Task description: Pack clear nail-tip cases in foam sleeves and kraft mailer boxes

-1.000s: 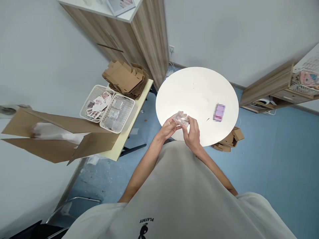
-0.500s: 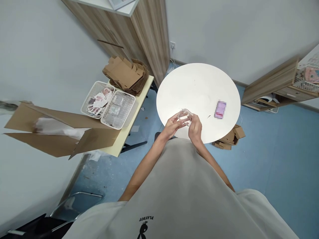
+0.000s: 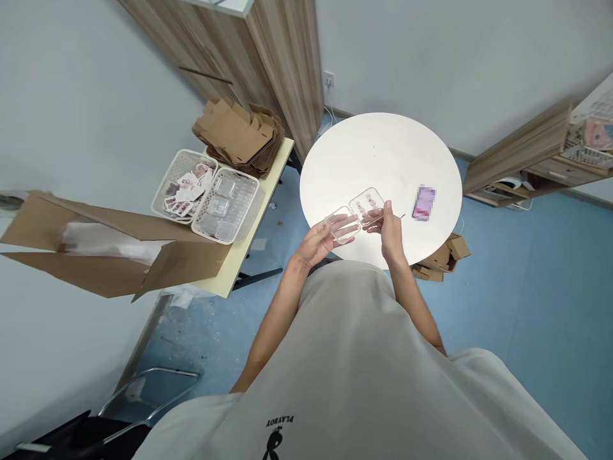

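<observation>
Holding a clear hinged case [image 3: 355, 214] spread open flat above the near edge of the round white worktop [image 3: 378, 153]: left hand [image 3: 317, 241] clamped on the half at 8 o'clock, right hand [image 3: 391, 231] pinched on the half at 2 o'clock. Lying at 3 o'clock, apart from the case, a blurred purple card [image 3: 423, 203]. Standing far off at 9 o'clock, two white baskets [image 3: 205, 195].
</observation>
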Motion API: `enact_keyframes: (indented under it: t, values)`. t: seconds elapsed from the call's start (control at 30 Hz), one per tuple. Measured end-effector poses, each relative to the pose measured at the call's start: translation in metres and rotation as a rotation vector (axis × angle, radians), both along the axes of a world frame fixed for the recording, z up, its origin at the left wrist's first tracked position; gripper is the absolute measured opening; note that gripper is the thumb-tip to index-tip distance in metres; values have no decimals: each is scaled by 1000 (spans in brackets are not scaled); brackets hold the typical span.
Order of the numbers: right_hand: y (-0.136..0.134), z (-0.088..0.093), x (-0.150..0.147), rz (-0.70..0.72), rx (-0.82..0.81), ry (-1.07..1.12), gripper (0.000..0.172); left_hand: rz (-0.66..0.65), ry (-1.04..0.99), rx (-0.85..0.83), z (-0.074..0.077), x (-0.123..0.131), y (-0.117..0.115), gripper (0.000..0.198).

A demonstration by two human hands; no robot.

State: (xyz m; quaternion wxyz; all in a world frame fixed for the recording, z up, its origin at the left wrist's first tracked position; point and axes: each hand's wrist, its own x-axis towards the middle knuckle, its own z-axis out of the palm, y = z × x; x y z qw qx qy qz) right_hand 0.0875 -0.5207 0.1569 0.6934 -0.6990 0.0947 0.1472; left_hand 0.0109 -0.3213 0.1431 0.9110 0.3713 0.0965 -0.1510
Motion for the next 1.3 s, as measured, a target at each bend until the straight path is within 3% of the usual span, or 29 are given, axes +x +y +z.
enact_keyframes:
  t: [0.2,0.43,0.6,0.8,1.3]
  values:
    - [-11,2,-7,36,108,-32,62,141,140,38,8,14,13,50]
    - [-3,2,-32,168,193,-51,52,156,-18,95,29,38,17,47]
    - [10,7,-45,181,162,-107,54,118,-96,129,37,49,1,48]
    - [12,7,-50,148,154,-160,53,119,-53,171,44,49,-10,50]
    - [11,7,-51,141,106,-174,58,134,-94,173,48,41,-6,54]
